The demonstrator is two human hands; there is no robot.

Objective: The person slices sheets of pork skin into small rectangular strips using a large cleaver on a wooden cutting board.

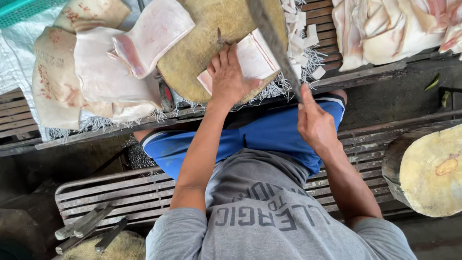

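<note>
Two hands are seen at a round wooden chopping block (202,43) set on a slatted worktop (375,72). A pale slab of pork skin and fat (252,60) is pressed flat on the block under the left hand (228,79), its grip spread open and palm down, with no fingers curled around the slab. A long cleaver (274,41) is grasped by the right hand (315,125), its grip clenched on the handle, and the blade is stretched away from that grip over the slab's far edge. Beyond and to the left of the left grip, further slabs (96,67) are piled on a white woven sack (19,53). Cut strips (303,33) are scattered just past the blade. More pork pieces (390,29) are heaped well beyond the right grip. A second round block (430,171) is seen to the right of the right forearm, and spare knives (91,226) are laid on a slatted bench (139,192) below the left elbow.
</note>
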